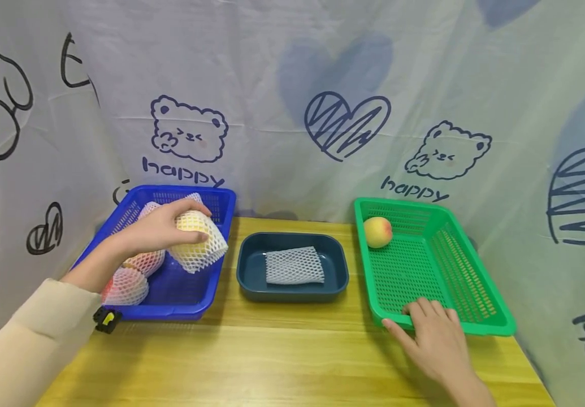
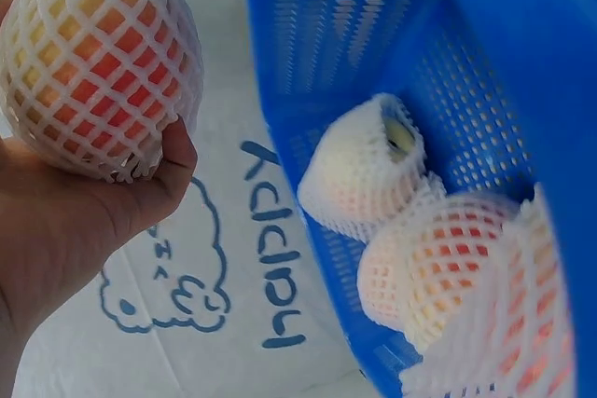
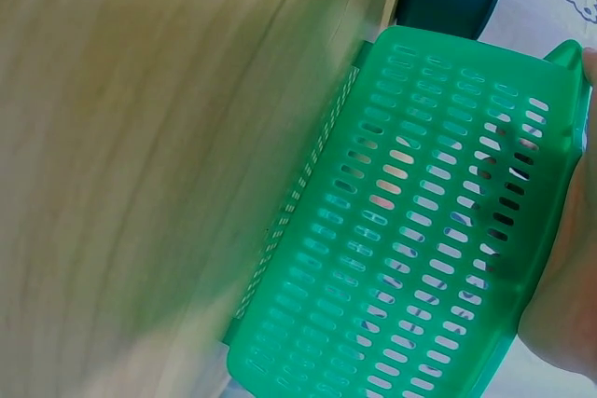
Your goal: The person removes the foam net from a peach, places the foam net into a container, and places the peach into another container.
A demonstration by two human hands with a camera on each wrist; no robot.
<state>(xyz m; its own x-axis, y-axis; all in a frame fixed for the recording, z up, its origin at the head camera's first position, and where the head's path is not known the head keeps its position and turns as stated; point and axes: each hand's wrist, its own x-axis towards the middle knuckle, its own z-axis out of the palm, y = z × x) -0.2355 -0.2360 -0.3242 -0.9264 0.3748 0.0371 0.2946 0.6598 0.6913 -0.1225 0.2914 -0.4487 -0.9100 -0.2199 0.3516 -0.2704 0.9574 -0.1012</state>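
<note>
Netted peach (image 1: 198, 240) lifted above blue basket (image 1: 185, 291).
Left hand (image 1: 157, 229): fingers curved round peach. Right hand (image 1: 437, 339): fingers hooked over near rim of green basket (image 1: 406, 274).

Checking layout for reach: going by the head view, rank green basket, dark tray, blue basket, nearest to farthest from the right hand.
1. Green basket: right side; the right hand is on its near rim.
2. Dark tray: middle, between the baskets.
3. Blue basket: left side, past the tray.
</note>
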